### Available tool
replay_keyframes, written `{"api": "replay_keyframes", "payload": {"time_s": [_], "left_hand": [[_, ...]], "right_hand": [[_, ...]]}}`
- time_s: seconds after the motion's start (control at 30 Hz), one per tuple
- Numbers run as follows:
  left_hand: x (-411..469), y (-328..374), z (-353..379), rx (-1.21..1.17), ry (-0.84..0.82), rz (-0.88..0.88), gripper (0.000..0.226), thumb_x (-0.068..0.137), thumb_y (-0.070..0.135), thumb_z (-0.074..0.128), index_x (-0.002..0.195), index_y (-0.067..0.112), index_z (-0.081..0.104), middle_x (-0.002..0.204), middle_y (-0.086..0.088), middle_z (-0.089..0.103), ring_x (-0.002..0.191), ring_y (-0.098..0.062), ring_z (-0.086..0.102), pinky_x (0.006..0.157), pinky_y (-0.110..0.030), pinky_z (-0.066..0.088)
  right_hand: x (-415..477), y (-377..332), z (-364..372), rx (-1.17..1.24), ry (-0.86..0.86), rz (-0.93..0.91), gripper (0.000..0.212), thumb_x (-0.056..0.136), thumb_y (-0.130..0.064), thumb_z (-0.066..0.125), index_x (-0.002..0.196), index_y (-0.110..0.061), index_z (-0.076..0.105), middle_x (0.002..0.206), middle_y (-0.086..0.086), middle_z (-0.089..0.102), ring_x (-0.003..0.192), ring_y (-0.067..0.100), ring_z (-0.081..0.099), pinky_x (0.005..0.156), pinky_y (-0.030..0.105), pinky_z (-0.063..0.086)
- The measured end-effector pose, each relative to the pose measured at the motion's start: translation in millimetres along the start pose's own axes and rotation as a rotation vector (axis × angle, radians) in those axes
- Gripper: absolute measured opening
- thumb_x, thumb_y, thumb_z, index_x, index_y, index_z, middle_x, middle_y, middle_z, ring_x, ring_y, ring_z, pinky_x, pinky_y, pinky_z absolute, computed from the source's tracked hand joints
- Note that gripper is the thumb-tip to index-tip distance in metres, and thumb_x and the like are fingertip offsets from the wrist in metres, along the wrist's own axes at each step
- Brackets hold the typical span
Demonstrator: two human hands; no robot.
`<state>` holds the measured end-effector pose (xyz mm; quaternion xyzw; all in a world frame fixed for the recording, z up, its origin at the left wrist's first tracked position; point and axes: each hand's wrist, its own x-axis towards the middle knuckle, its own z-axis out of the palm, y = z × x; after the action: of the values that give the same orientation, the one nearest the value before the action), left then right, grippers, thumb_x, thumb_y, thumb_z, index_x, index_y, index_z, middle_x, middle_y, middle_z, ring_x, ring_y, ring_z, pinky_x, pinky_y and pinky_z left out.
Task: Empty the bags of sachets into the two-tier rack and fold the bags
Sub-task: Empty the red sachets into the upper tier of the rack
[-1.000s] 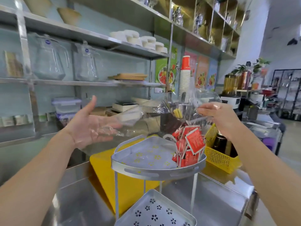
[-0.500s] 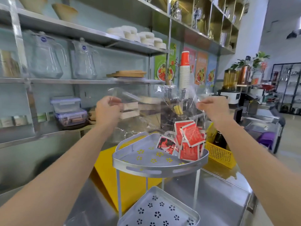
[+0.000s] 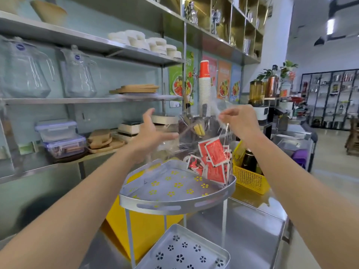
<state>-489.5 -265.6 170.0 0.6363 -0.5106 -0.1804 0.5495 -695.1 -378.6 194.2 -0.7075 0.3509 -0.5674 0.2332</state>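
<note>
The right hand (image 3: 240, 123) pinches the top edge of one crumpled clear plastic bag (image 3: 194, 133) between thumb and curled fingers, holding it up above the silver two-tier metal rack (image 3: 159, 206). The left hand (image 3: 149, 136) is spread wide, thumb raised, its straight fingers (image 3: 169, 135) lying against the bag's 9 o'clock side without closing on it. The bag's lower end hangs into the upper tier (image 3: 163, 183) at that tier's 2 o'clock corner. There, red square sachets (image 3: 215, 152) stand piled against the raised rim. At least five show, overlapping too much for a sure count. From 6 to 10 o'clock the tier's flower-punched floor lies in plain view inside its low rim. The lower tier (image 3: 194, 235) sits at 6 o'clock below, its punched floor also showing. At 3 o'clock, near the rack, stands one yellow mesh basket (image 3: 248, 179) with a dark bottle (image 3: 249, 160) inside. The rack stands on a steel counter (image 3: 252, 230), with a yellow board (image 3: 147, 230) at its 7 o'clock side.
</note>
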Motion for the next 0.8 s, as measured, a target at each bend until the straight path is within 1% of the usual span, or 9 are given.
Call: {"api": "replay_keyframes", "payload": {"time_s": [0.1,0.17,0.27,0.33,0.4,0.5,0.6,0.67,0.8], "left_hand": [[-2,-20,25,0.131,-0.089,-0.046,0.11,0.064,0.042,0.079,0.138,0.053,-0.001,0.148,-0.01,0.02,0.118,-0.028,0.044,0.07,-0.038,0.052],[-5,-32,41,0.163,-0.147,-0.093,0.103,0.068,0.04,0.075,0.14,0.05,0.001,0.132,-0.009,0.035,0.106,-0.027,0.055,0.057,-0.027,0.046],[-12,-51,63,0.155,-0.199,-0.027,0.049,0.086,0.012,0.056,0.133,0.02,0.045,0.084,-0.002,0.056,0.061,-0.016,0.058,0.056,-0.025,0.041],[-18,-62,70,0.22,-0.223,-0.026,0.034,0.088,0.006,0.049,0.12,0.014,0.058,0.075,-0.001,0.055,0.054,-0.013,0.054,0.055,-0.021,0.043],[-21,-66,64,0.267,-0.307,-0.063,0.034,0.088,0.008,0.052,0.121,0.017,0.058,0.081,0.0,0.058,0.064,-0.009,0.057,0.059,-0.013,0.045],[-18,-55,32,0.273,-0.445,-0.132,0.044,0.078,0.021,0.07,0.12,0.015,0.057,0.106,0.002,0.065,0.101,-0.011,0.06,0.096,-0.029,0.041],[-19,-34,-7,0.099,-0.348,-0.046,0.085,0.045,0.038,0.085,0.117,0.01,0.049,0.114,0.007,0.059,0.108,-0.009,0.055,0.099,-0.036,0.037],[-21,-23,-25,0.031,-0.203,0.022,0.122,0.029,0.044,0.088,0.134,0.041,0.025,0.131,0.007,0.037,0.119,-0.015,0.043,0.103,-0.038,0.035],[-28,-14,-19,0.294,-0.175,0.336,0.117,0.051,0.034,0.087,0.135,0.051,0.007,0.131,0.009,0.044,0.12,-0.009,0.044,0.097,-0.024,0.037]], "right_hand": [[1,-7,3,-0.019,-0.062,-0.044,0.009,0.077,-0.01,0.07,0.081,-0.002,0.072,0.085,0.017,0.072,0.078,0.023,0.062,0.082,0.043,0.05],[-1,-10,7,-0.062,-0.146,-0.086,0.016,0.077,-0.01,0.07,0.077,0.006,0.069,0.087,0.025,0.07,0.075,0.027,0.061,0.08,0.043,0.051],[-12,-14,17,-0.118,-0.28,-0.164,0.011,0.08,-0.005,0.065,0.087,0.002,0.071,0.091,0.015,0.071,0.068,0.01,0.058,0.065,0.014,0.047],[-20,-17,26,-0.15,-0.354,-0.199,0.019,0.082,0.004,0.057,0.094,-0.004,0.07,0.091,0.009,0.069,0.063,-0.002,0.054,0.055,0.005,0.04],[-25,-19,37,-0.199,-0.417,-0.23,0.023,0.082,0.004,0.054,0.095,-0.007,0.07,0.093,0.009,0.07,0.065,0.001,0.057,0.059,0.013,0.046],[-32,-28,53,-0.235,-0.51,-0.262,0.019,0.081,0.002,0.059,0.092,-0.007,0.072,0.09,0.007,0.069,0.073,0.008,0.058,0.068,0.012,0.044],[-40,-35,65,-0.259,-0.606,-0.297,0.015,0.08,0.001,0.06,0.089,-0.001,0.071,0.078,0.008,0.064,0.057,0.003,0.049,0.048,0.004,0.036],[-44,-36,71,-0.297,-0.643,-0.333,0.014,0.079,0.001,0.057,0.086,0.005,0.069,0.08,0.017,0.067,0.061,0.015,0.053,0.048,0.009,0.037],[-48,-38,81,-0.296,-0.657,-0.342,0.014,0.073,-0.001,0.061,0.083,0.003,0.069,0.078,0.014,0.068,0.072,0.026,0.06,0.059,0.028,0.046]]}}
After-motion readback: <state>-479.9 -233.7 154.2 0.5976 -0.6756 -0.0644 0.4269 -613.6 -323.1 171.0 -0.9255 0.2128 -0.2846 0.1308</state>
